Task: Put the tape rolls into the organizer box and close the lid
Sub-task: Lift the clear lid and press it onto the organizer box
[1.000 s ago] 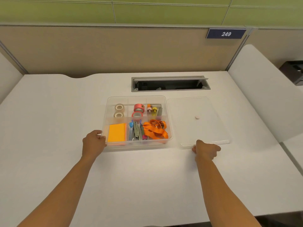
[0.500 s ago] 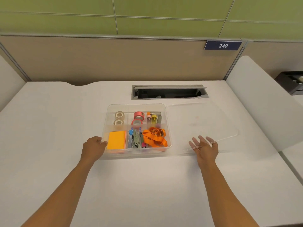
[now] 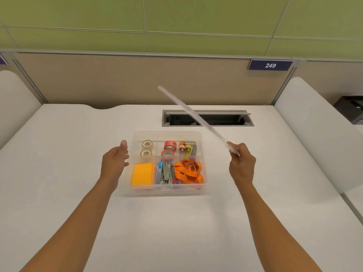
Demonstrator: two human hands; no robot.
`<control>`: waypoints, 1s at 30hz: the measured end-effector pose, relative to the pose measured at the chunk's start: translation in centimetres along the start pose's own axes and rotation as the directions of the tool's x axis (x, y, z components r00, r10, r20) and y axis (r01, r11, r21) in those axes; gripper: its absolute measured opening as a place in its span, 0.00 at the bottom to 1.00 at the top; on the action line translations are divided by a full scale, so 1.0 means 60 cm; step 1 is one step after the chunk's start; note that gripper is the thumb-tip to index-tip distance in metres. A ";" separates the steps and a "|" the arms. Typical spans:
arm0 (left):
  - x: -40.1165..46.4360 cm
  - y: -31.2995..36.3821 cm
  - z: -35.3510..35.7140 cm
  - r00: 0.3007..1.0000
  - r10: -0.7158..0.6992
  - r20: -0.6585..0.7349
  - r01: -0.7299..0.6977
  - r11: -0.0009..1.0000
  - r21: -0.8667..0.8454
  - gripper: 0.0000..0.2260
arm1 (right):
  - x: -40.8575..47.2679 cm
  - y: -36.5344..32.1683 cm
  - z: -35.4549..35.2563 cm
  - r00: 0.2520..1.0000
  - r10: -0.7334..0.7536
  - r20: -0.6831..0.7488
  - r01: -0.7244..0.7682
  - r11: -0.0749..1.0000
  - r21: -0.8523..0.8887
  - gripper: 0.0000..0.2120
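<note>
The clear organizer box (image 3: 204, 154) stands open on the white desk. Two clear tape rolls (image 3: 147, 148) lie in its back left compartment and two red tape rolls (image 3: 169, 149) in the back middle one. My right hand (image 3: 242, 161) is shut on the near edge of the clear lid (image 3: 193, 116), which is raised edge-on and tilted, slanting up and left over the box's back right corner. My left hand (image 3: 115, 161) hovers open just beside the box's left wall, fingers apart, holding nothing.
In the box's front compartments are orange sticky notes (image 3: 142, 173), clips and pens (image 3: 166, 172) and an orange lanyard (image 3: 188, 171). A cable slot (image 3: 208, 118) opens in the desk behind the box. Partition walls close the desk at the back and right.
My right hand has lifted the lid off the desk and swung it up onto its edge over the box. My left hand has let go of the box's front left corner and opened.
</note>
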State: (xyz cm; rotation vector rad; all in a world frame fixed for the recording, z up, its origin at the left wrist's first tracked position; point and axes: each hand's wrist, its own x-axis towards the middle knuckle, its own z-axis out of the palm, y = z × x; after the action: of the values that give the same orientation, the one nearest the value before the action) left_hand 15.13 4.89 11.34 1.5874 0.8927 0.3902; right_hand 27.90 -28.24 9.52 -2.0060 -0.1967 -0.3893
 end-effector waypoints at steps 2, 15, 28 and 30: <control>0.005 0.003 -0.005 0.991 -0.085 0.100 0.104 0.974 -0.203 0.29 | 0.001 -0.013 0.004 0.991 -0.111 0.068 0.111 0.994 0.015 0.13; 0.025 -0.062 -0.075 0.940 -0.061 0.335 0.206 0.885 -0.418 0.08 | -0.010 -0.018 0.033 0.914 -0.275 0.297 0.293 0.956 -0.017 0.12; -0.027 -0.112 -0.056 1.000 0.010 0.026 -0.014 0.986 0.164 0.05 | -0.022 0.030 0.069 0.876 0.283 0.389 -0.423 0.839 0.342 0.18; -0.032 -0.120 -0.049 0.998 0.049 -0.033 -0.040 0.971 0.234 0.07 | -0.025 0.029 0.082 0.886 0.270 0.378 -0.384 0.884 0.268 0.19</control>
State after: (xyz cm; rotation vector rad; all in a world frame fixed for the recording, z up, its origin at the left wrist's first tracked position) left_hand 9.53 5.47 5.62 1.8233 0.9612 0.3577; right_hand 27.97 -24.60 5.53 -1.7080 -0.1125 0.1976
